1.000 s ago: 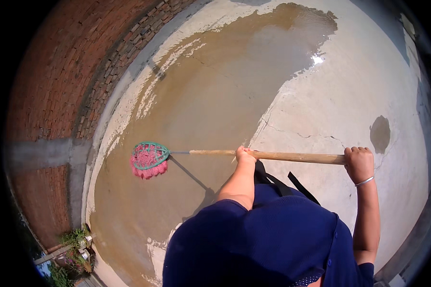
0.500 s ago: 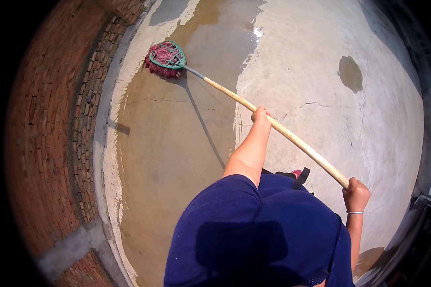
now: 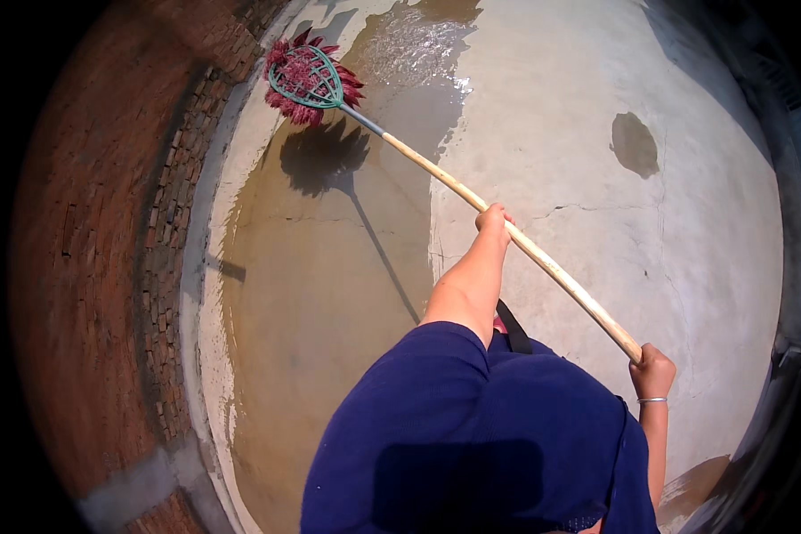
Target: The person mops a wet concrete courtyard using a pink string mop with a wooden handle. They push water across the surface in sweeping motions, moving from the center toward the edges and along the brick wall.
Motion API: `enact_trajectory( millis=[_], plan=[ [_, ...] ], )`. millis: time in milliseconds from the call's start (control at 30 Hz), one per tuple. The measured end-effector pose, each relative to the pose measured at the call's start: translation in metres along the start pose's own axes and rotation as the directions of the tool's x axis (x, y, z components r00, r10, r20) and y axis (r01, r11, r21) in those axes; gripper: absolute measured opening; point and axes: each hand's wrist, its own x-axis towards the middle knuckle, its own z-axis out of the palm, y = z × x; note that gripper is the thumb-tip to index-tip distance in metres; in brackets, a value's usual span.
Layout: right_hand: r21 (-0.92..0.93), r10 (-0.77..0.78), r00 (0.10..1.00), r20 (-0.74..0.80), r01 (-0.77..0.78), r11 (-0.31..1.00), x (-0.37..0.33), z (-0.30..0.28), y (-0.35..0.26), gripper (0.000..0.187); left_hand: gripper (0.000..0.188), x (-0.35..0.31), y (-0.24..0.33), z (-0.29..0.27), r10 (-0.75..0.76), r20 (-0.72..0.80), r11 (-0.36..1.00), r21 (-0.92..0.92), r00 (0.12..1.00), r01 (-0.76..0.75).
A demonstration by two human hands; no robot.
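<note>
A mop (image 3: 436,171) with a long pale wooden handle slants from the far left down to the near right. My left hand (image 3: 495,221) is closed around the middle of the handle. At its near end my right hand (image 3: 652,369), with a silver bangle at the wrist, is wrapped round the tip. The mop head (image 3: 307,78) has a green plastic frame and dark red strands that flare outward. It is raised off the floor, and its shadow (image 3: 325,158) lies apart from it on the wet concrete.
Brown-grey wet concrete (image 3: 320,285) runs along the left, beside a brick wall (image 3: 98,249) with a pale ledge at its foot. Dry pale concrete (image 3: 552,116) spreads to the right, with cracks and a small damp patch (image 3: 634,144). Dark objects stand at the far right edge.
The mop head has lifted off the wet floor, and its strands now splay out. Its shadow has separated from it. Rippling water shows at the far end. Both hands keep their hold.
</note>
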Motion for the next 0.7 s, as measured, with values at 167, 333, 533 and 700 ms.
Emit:
enact_trajectory(
  millis=[167,333,533,700],
  plan=[
    [0.048,-0.202,0.979,-0.014,0.203,0.978,0.054,-0.009,0.018,0.015,0.009,0.006,0.014,-0.032,0.085,-0.052,0.988,-0.128,0.995,-0.091],
    [-0.007,-0.454,0.885,-0.107,0.455,0.890,0.112,-0.005,0.007,0.014,0.013,-0.005,0.025,-0.099,0.116,-0.145,0.911,-0.378,0.983,-0.163],
    [0.001,-0.745,0.649,-0.157,0.754,0.657,0.187,-0.004,-0.107,0.014,0.021,-0.027,0.078,-0.225,0.164,-0.342,0.688,-0.632,0.925,-0.356],
    [-0.042,-0.884,0.462,-0.071,0.884,0.465,0.234,-0.021,-0.259,0.013,0.024,-0.028,0.128,-0.322,0.074,-0.500,0.410,-0.773,0.863,-0.484]
  ],
)
